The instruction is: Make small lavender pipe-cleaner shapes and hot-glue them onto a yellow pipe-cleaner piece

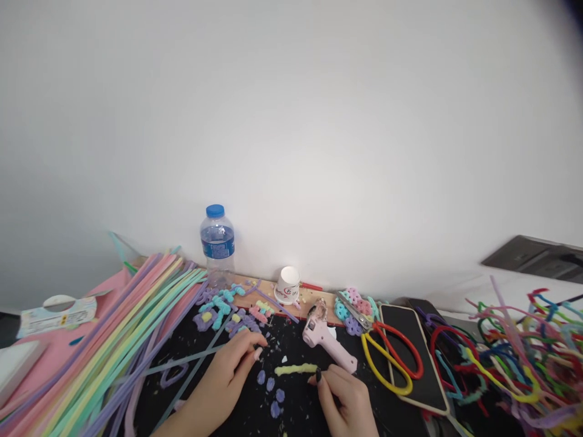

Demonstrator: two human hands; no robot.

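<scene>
A short pale yellow fuzzy piece [296, 369] lies between my hands, its right end at the fingertips of my right hand [344, 397], whose thumb and forefinger are closed on it. My left hand [234, 367] hovers over the black mat, thumb and forefinger curled close together; whether something tiny sits between them is too small to tell. Several small purple ovals [270, 384] lie below the yellow piece. Just beyond my right hand rests a pink glue gun [328, 343]. Purple, blue and pink fuzzy shapes [221, 306] are beyond my left hand.
Long pastel fuzzy stems [113, 340] cover the left side. A water bottle [218, 243] and white paper cup [288, 285] stand near the wall. Scissors with red and yellow handles [387, 358] lie partly on a dark phone-like slab [412, 340]. Tangled colourful stems [523, 358] are at right.
</scene>
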